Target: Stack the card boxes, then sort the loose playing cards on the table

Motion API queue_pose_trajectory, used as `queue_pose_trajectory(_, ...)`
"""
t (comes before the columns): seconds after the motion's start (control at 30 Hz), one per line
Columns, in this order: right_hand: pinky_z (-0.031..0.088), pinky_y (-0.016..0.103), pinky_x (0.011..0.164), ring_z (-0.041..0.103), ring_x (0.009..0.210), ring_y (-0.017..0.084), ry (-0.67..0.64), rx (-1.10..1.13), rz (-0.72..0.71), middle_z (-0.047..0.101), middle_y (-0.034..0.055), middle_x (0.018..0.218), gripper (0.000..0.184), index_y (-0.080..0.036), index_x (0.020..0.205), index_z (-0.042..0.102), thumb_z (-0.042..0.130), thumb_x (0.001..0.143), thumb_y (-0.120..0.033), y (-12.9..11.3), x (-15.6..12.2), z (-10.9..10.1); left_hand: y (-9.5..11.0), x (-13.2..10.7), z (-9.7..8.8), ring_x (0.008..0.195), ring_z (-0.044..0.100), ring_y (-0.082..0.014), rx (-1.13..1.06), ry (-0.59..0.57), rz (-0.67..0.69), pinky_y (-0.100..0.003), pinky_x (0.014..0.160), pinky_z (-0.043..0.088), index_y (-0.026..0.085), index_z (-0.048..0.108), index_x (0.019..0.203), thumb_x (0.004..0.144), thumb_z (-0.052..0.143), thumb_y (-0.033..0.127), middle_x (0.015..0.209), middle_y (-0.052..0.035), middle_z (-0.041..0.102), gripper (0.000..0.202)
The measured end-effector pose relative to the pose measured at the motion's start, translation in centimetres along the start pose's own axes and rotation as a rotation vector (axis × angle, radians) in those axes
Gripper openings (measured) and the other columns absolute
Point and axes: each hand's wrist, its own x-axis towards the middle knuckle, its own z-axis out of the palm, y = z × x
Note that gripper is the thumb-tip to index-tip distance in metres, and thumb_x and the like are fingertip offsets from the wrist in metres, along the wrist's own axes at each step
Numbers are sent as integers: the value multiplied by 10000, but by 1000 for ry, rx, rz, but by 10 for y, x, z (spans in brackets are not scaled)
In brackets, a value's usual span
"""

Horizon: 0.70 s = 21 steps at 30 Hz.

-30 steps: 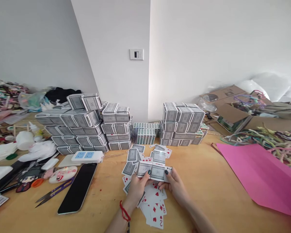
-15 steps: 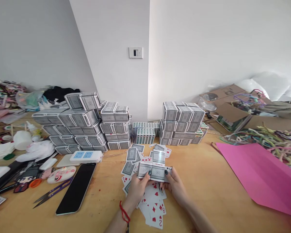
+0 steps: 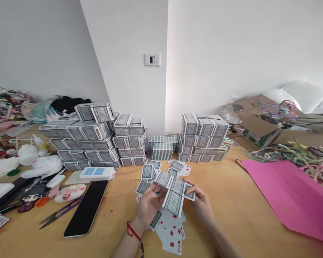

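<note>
Between my hands is a folded playing-card piece [image 3: 174, 188], several cards joined in a cross-like shape with grey patterned backs up. My left hand [image 3: 148, 204] grips its left side from below, fingers partly hidden behind it. At the right, my right hand [image 3: 201, 202] pinches a playing card [image 3: 189, 193] that sticks out of the piece, back up. Beneath the hands, loose playing cards [image 3: 172, 233] lie spread on the wooden table [image 3: 118, 222], some face up with red hearts and diamonds. More cards [image 3: 148, 172] lie beyond, mostly backs up.
Stacked card blocks [image 3: 91, 132] stand at back left, with another stack [image 3: 201, 138] at back right. Boxed decks [image 3: 161, 150] sit between them. A phone [image 3: 87, 208], thread snips [image 3: 59, 213] and power strip [image 3: 97, 173] lie left; pink paper [image 3: 290, 200] lies right.
The card piece has been turned and tilted in my hands, with one flap now pointing down toward me. The card at its right now shows its back instead of its face.
</note>
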Motion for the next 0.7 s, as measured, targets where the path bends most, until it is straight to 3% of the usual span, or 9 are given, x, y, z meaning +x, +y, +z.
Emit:
queue_pose_trajectory(0.07,436,300,690,535,910,237,-14,-62,4,593,78,1008,152,-186,562,613,685,624,-306,2,0,-1,2,-1,1,849,612,-221,-45,7,-49,-315,711,471,172,586,914,641,620,268,966,-78,641,291)
queue_pose_trajectory(0.2,427,282,605,548,642,182,-66,-224,56,620,35,655,158,-183,609,644,609,668,-325,6,-1,-1,-6,2,1,562,603,-160,60,181,-117,-256,520,448,162,538,639,631,648,276,614,-20,636,159)
queue_pose_trajectory(0.3,438,288,644,562,691,185,-85,-178,78,642,36,762,116,-188,734,651,600,646,-246,2,-3,4,-11,6,0,447,555,-134,160,299,-77,-234,453,409,159,494,540,585,676,279,485,12,588,223)
queue_pose_trajectory(0.4,459,317,678,578,790,205,-84,53,124,630,38,927,302,-227,904,600,627,604,-203,-5,-4,9,-11,8,0,454,570,-150,203,359,-24,-245,457,419,156,495,517,555,682,309,482,4,600,245)
queue_pose_trajectory(0.47,471,340,677,586,791,206,-48,167,161,625,28,916,362,-251,955,560,661,608,-238,-6,-3,11,-10,8,1,483,591,-171,209,367,-15,-257,469,433,152,521,540,547,688,310,494,-5,614,230)
queue_pose_trajectory(0.6,456,283,618,572,642,153,-26,138,237,615,-1,714,243,-192,751,554,713,618,-319,-1,0,10,-9,6,6,525,615,-192,200,336,-40,-280,509,465,136,578,618,555,702,292,517,-16,636,209)
queue_pose_trajectory(0.7,414,236,558,531,564,122,-27,77,257,582,-22,610,272,-174,632,509,726,609,-335,3,0,7,-8,3,9,619,642,-214,197,250,-68,-305,581,490,123,615,702,594,695,298,650,-57,686,221)
